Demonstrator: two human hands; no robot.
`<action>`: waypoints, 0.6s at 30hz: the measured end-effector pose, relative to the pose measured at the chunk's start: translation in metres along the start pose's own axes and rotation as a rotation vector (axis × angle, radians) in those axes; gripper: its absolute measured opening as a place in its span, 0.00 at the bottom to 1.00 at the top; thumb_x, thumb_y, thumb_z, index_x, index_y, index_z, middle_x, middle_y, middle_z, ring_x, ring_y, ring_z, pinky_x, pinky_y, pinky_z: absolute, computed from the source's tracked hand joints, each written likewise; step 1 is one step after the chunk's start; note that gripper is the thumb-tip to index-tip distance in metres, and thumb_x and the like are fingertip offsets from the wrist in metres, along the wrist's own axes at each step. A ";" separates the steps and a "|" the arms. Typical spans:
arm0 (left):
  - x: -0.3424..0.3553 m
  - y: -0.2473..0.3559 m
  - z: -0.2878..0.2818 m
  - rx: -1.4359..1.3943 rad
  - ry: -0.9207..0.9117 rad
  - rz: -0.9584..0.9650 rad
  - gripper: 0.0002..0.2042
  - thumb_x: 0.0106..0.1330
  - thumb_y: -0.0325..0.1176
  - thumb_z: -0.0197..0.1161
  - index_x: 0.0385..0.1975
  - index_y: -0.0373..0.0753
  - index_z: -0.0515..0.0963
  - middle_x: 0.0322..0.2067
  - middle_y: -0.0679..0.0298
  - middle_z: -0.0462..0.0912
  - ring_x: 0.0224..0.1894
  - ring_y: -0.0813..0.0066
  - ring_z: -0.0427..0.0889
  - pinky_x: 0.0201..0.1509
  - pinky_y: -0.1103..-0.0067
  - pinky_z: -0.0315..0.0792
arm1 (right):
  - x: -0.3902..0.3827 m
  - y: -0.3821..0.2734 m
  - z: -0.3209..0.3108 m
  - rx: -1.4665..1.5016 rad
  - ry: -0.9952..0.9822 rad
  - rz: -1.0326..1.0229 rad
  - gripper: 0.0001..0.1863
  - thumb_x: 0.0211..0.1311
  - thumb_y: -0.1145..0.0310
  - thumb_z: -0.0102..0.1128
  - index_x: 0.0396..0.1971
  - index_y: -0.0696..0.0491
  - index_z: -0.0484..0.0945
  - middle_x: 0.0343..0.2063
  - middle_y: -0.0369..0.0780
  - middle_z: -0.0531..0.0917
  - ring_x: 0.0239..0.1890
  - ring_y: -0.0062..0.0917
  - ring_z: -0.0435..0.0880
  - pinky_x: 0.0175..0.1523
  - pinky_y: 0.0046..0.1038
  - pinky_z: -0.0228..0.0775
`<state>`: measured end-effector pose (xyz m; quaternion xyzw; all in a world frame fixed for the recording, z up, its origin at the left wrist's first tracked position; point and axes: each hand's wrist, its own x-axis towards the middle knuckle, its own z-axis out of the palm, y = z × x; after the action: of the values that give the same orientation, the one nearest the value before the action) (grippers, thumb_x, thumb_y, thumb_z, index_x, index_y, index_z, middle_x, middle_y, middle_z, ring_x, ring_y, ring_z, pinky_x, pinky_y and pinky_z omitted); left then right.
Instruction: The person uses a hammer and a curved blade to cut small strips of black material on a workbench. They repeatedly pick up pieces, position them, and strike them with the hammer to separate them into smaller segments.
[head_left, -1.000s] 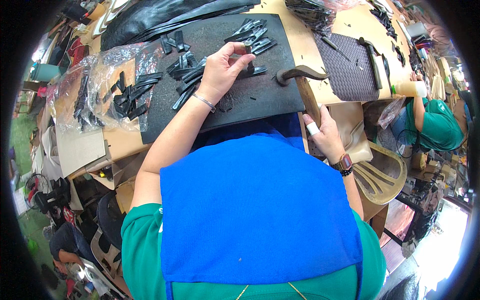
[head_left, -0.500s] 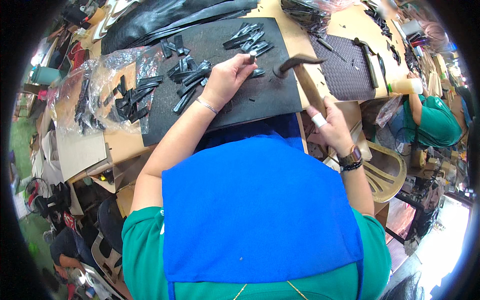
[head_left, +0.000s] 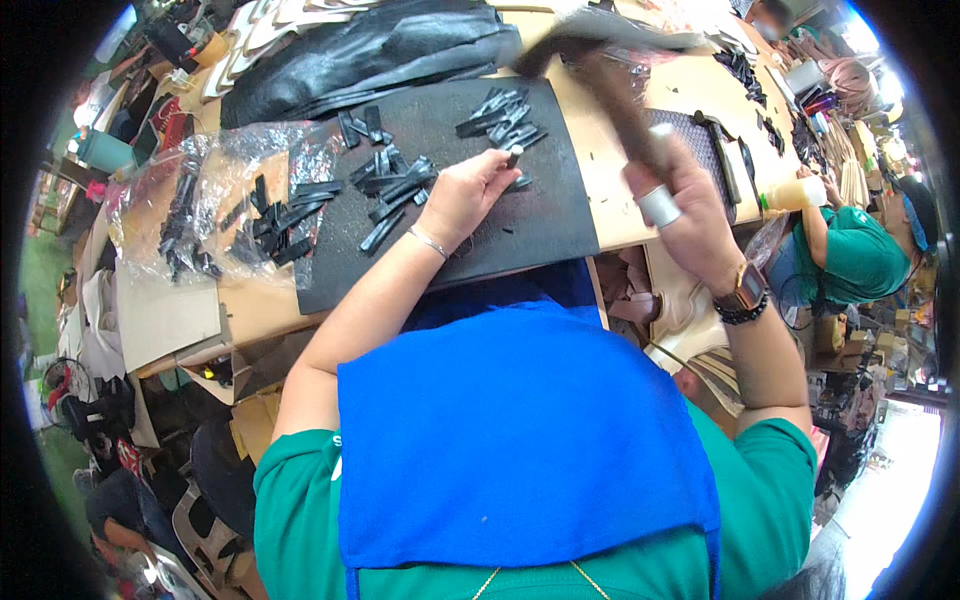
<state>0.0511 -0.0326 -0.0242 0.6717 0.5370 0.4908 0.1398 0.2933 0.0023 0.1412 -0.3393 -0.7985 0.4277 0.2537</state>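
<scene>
My left hand (head_left: 464, 200) rests low over the black work mat (head_left: 470, 245), its thumb and fingers pinched on a short dark piece with a pale end (head_left: 515, 155). I cannot make out exactly what that piece is. In my right hand (head_left: 692, 215) is a hammer (head_left: 615, 105), gripped by its wooden handle and raised above the table, its curved dark head blurred by motion. White tape wraps one finger of that hand. Black folded leather strips (head_left: 400, 185) lie in a loose heap beside my left hand. Another heap of strips (head_left: 500, 115) sits just beyond it.
Clear plastic sheeting (head_left: 150, 205) with more black strips spreads at the left. Black leather sheets (head_left: 360, 60) are stacked at the back. To the right lie a dark textured pad (head_left: 690, 130) and another hammer (head_left: 728, 150). A co-worker in a green shirt (head_left: 850, 255) sits at far right.
My right hand has swung the hammer up, away from the mat. My left hand keeps its pinch on the dark piece. The whole view has shifted slightly.
</scene>
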 end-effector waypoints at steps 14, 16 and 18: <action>0.006 -0.006 -0.003 -0.290 0.047 -0.192 0.07 0.73 0.33 0.57 0.42 0.36 0.72 0.34 0.58 0.83 0.37 0.72 0.86 0.44 0.76 0.78 | -0.040 0.078 0.056 -0.443 -0.111 0.298 0.20 0.68 0.62 0.57 0.48 0.64 0.68 0.42 0.59 0.76 0.48 0.54 0.76 0.54 0.43 0.68; 0.005 -0.022 -0.001 -0.740 0.185 -0.257 0.07 0.76 0.33 0.51 0.45 0.39 0.70 0.34 0.61 0.81 0.39 0.72 0.84 0.46 0.76 0.77 | -0.041 0.083 0.061 -0.411 -0.079 0.227 0.20 0.68 0.62 0.57 0.47 0.65 0.68 0.40 0.60 0.77 0.46 0.55 0.77 0.52 0.43 0.69; 0.007 -0.020 -0.018 -0.607 0.158 -0.387 0.09 0.77 0.37 0.48 0.45 0.40 0.70 0.33 0.62 0.78 0.41 0.73 0.83 0.44 0.76 0.76 | -0.045 0.090 0.064 -0.370 -0.045 0.232 0.21 0.68 0.61 0.56 0.47 0.66 0.68 0.39 0.60 0.78 0.44 0.55 0.78 0.51 0.43 0.70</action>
<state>0.0244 -0.0251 -0.0267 0.4457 0.4930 0.6426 0.3813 0.3065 -0.0280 0.0269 -0.4601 -0.8245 0.3076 0.1181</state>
